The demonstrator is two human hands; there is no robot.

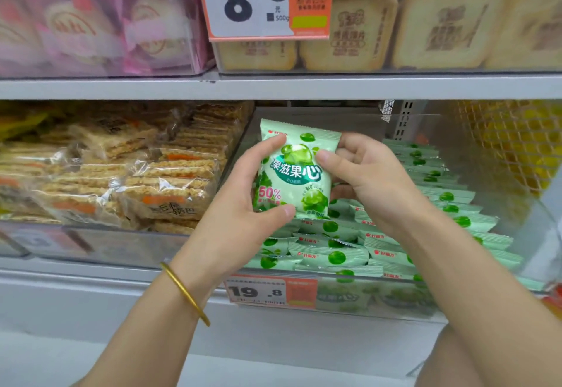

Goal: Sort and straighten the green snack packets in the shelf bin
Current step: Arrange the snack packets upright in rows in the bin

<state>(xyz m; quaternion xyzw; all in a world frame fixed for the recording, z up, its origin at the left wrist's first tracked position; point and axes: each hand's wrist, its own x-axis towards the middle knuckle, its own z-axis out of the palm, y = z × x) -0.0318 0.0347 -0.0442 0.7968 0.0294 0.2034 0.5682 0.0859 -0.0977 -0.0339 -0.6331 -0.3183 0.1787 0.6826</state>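
Observation:
A pale green snack packet (296, 171) with green fruit pictures stands upright above the clear shelf bin (474, 288), its front facing me. My left hand (243, 204) grips its left edge, thumb at the bottom corner and fingers at the top. My right hand (365, 177) pinches its right edge, thumb on the front. Below and to the right, several more green packets (331, 254) lie in overlapping rows inside the bin; some at the front left lie askew.
A bin of brown rice-crisp packets (137, 180) stands to the left. To the right is a bin with yellow netted goods (511, 143). Price tags (270, 291) hang on the bin front. The upper shelf (273, 85) holds pink packets and bread-like packs.

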